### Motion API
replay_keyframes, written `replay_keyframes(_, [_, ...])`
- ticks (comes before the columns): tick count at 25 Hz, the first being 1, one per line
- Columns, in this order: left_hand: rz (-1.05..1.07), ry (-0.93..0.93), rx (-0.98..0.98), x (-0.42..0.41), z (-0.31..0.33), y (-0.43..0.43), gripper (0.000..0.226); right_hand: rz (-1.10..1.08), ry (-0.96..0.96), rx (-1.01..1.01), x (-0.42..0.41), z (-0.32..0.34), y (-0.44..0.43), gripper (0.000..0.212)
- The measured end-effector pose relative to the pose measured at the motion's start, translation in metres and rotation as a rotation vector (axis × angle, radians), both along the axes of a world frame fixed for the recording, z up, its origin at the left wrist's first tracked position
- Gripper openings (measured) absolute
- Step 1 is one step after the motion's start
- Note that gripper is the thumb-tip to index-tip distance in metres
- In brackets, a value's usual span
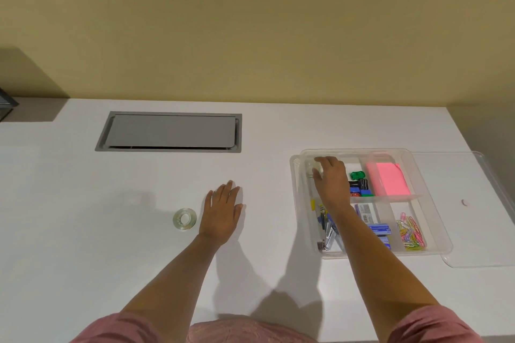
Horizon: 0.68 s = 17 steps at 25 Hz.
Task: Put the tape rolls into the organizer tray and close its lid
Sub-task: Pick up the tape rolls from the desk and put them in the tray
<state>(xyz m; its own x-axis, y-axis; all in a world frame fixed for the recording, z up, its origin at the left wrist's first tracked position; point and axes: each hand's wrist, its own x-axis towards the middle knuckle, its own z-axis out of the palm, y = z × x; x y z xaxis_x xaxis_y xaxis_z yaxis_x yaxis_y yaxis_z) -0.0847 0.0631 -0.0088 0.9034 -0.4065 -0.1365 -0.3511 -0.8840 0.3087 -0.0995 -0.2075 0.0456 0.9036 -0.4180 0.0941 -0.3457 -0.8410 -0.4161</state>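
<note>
One tape roll going into the organizer tray, one still out on the desk.

My right hand reaches into the far-left compartment of the clear organizer tray, its grip closed around a clear tape roll at the fingertips; my left hand lies flat and open on the white desk, holding nothing; a second tape roll lies on the desk just beside that hand, to its left, apart from it; the tray's other compartments hold a pink pad, coloured paper clips, blue boxes and a stapler; the clear lid lies partly under the tray, sticking out to its right, so the tray stands uncovered; a grey hatch is set into the desk further back.
</note>
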Motion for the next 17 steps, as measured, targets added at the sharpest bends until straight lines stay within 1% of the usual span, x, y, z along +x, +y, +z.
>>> replay_keyframes(2, [0.026, -0.015, -0.007, 0.005, 0.006, 0.007, 0.073, -0.004, -0.156, 0.018, 0.003, 0.010, 0.022, 0.026])
replay_keyframes(4, [0.056, -0.035, -0.018, 0.010, 0.013, 0.018, 0.070, 0.050, -0.252, 0.016, 0.007, 0.017, 0.049, 0.022])
replay_keyframes(7, [0.099, -0.063, -0.019, 0.015, 0.019, 0.046, 0.068, 0.167, -0.263, 0.003, 0.012, 0.016, 0.095, 0.021])
replay_keyframes(9, [0.124, -0.077, -0.017, 0.018, 0.020, 0.068, 0.069, 0.266, -0.160, 0.076, 0.011, 0.006, 0.127, 0.025])
replay_keyframes(11, [0.150, -0.077, -0.006, 0.019, 0.019, 0.091, 0.069, 0.391, 0.041, 0.185, 0.008, -0.005, 0.160, 0.040])
replay_keyframes(13, [0.172, -0.065, 0.009, 0.020, 0.015, 0.114, 0.066, 0.506, 0.210, 0.202, 0.005, -0.015, 0.191, 0.056])
replay_keyframes(15, [0.195, -0.045, 0.012, 0.021, 0.011, 0.133, 0.059, 0.574, 0.272, 0.189, 0.003, -0.021, 0.218, 0.065])
replay_keyframes(17, [0.200, -0.031, 0.013, 0.021, 0.009, 0.148, 0.064, 0.613, 0.293, 0.202, 0.002, -0.026, 0.238, 0.071])
